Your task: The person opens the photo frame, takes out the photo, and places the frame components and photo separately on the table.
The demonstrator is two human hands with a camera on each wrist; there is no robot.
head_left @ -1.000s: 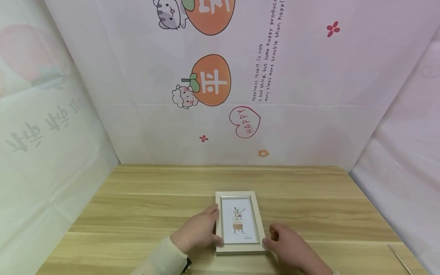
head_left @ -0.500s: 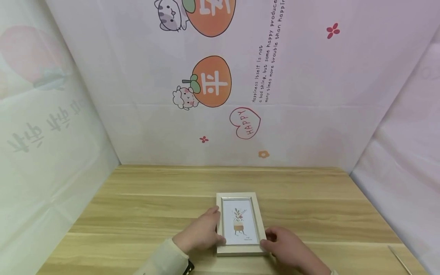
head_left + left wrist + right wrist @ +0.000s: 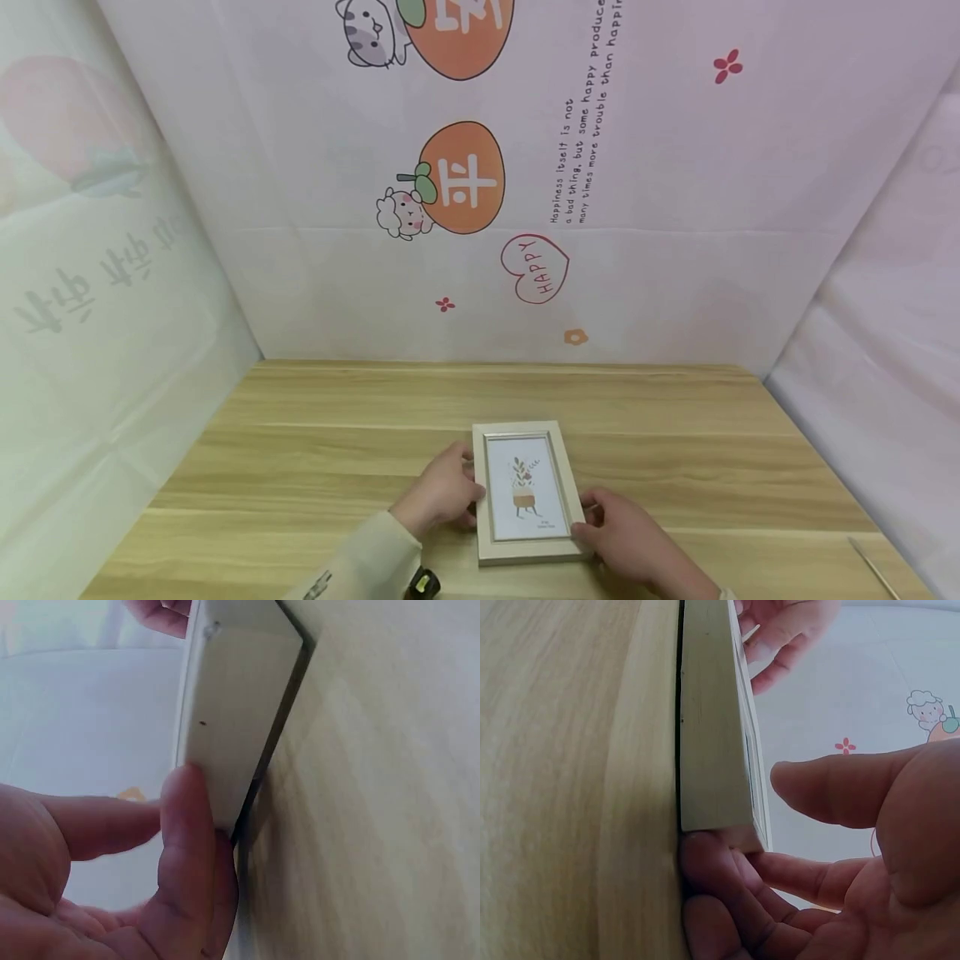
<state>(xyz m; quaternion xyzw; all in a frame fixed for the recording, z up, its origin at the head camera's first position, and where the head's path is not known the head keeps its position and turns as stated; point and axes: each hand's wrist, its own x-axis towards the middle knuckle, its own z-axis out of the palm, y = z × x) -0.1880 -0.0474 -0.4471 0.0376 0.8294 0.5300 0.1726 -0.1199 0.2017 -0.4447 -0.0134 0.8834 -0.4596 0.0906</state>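
Left hand (image 3: 442,487) and right hand (image 3: 622,533) grip the picture frame (image 3: 528,492) — a thin rod (image 3: 873,568) lies well apart on the wood-grain table (image 3: 337,442), printed sheeting (image 3: 652,208) on 3 sides.

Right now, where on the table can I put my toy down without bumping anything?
The table has bare room left of the left hand, up to the left cloth; behind the picture frame, before the back cloth; and between the right hand and the thin stick. It's crowded around the picture frame, with hands at both sides.
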